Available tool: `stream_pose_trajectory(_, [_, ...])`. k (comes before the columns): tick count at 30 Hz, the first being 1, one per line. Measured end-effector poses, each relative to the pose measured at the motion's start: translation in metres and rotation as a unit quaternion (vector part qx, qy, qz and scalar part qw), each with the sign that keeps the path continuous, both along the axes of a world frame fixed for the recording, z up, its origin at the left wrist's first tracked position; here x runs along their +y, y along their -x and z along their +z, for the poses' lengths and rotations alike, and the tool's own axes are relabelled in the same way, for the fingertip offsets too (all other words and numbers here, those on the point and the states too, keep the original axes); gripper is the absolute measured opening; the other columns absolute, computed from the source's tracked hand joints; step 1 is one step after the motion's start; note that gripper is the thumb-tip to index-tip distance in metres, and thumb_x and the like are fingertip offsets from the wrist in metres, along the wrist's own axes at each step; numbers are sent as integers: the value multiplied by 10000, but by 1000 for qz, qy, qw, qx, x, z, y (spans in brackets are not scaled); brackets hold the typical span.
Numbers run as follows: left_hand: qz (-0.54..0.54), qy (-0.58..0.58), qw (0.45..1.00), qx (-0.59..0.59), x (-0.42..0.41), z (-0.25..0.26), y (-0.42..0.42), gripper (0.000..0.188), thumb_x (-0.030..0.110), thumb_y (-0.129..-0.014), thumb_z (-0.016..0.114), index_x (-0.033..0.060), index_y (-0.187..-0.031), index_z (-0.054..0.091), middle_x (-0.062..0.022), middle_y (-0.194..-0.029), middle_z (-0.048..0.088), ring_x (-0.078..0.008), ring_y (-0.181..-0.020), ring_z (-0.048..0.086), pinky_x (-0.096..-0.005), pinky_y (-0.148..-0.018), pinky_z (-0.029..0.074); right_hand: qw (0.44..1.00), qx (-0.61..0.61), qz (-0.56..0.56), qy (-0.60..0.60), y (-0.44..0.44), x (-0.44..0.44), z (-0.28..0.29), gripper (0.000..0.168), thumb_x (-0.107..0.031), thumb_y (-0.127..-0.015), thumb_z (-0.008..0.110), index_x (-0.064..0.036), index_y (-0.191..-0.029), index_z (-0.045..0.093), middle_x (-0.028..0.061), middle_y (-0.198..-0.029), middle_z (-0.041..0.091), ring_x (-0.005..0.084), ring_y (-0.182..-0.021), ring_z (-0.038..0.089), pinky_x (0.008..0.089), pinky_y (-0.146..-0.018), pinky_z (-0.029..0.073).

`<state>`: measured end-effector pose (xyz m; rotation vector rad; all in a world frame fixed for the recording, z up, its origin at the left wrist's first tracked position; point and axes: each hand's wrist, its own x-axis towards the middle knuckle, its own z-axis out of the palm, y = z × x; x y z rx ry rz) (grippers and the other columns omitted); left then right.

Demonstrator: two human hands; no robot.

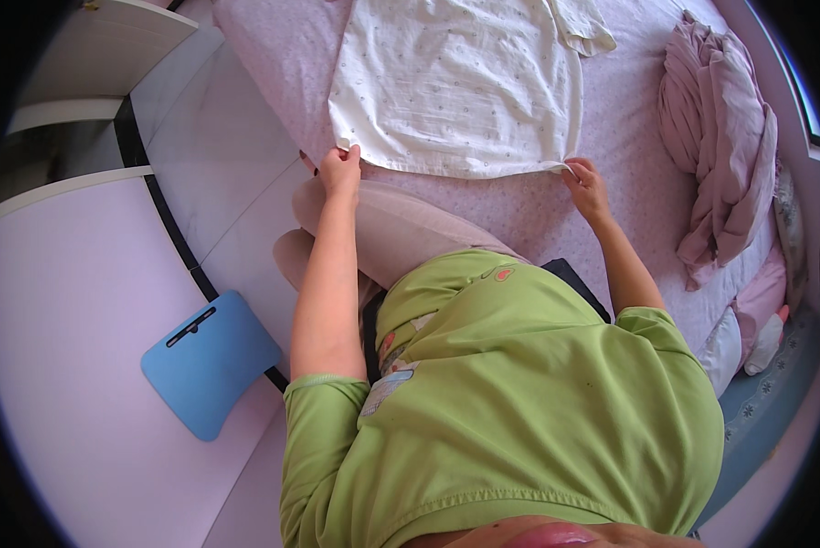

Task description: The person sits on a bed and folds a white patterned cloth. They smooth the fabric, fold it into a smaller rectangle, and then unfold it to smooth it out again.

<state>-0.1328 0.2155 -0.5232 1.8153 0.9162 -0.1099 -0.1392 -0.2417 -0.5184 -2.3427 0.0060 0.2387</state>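
Observation:
A white short-sleeved shirt [458, 89] with a small printed pattern lies spread on the bed's pink sheet [629, 137], its hem towards me. My left hand [341, 168] pinches the hem's left corner between thumb and fingers. At the hem's right corner, my right hand [584, 181] grips the cloth in the same way. The hem between the hands hangs in a slight curve. One sleeve shows at the top right; the collar end lies beyond the picture's top edge.
A bunched mauve cloth [718, 137] lies on the bed at the right, with pillows [721, 349] nearer me. On the left, a blue lap desk [211, 363] leans by a white cabinet [88, 288]. My legs rest against the bed's near edge.

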Motion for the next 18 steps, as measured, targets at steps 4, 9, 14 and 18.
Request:
stream_pose_trajectory(4, [58,136,983,-107,13,1,7,178,182,-930,591,7,-908,566,-69,-873,602,-146,-767,573,-269,-703,476,956,176,-144,-187,-5,-6,9,385,-330,-898,573,-30,-1135,622,45,-948,610,155,-773,566,302,-671,480])
stream_pose_trajectory(9, [119,360,916,-134,19,31,7,155,166,-936,556,33,-1009,530,-102,-949,620,-215,-856,614,-341,-726,495,901,257,-218,-273,-20,-12,13,377,-384,-901,552,-67,-1087,641,51,-900,612,138,-745,556,291,-645,478])
stream_pose_trajectory(14, [142,398,898,-124,7,37,-4,196,206,-894,616,38,-929,521,-86,-859,622,-192,-782,616,-326,-677,497,951,191,-215,-110,-41,-11,6,260,-285,-874,621,-49,-982,630,69,-885,616,173,-751,598,307,-660,493])
stream_pose_trajectory(18, [-90,-199,969,-117,-18,30,-1,411,301,-753,770,40,-767,453,-79,-728,548,-206,-659,545,-350,-631,462,927,-285,61,236,-40,41,60,203,-150,-752,711,-46,-911,639,113,-867,644,261,-700,619,350,-661,510])
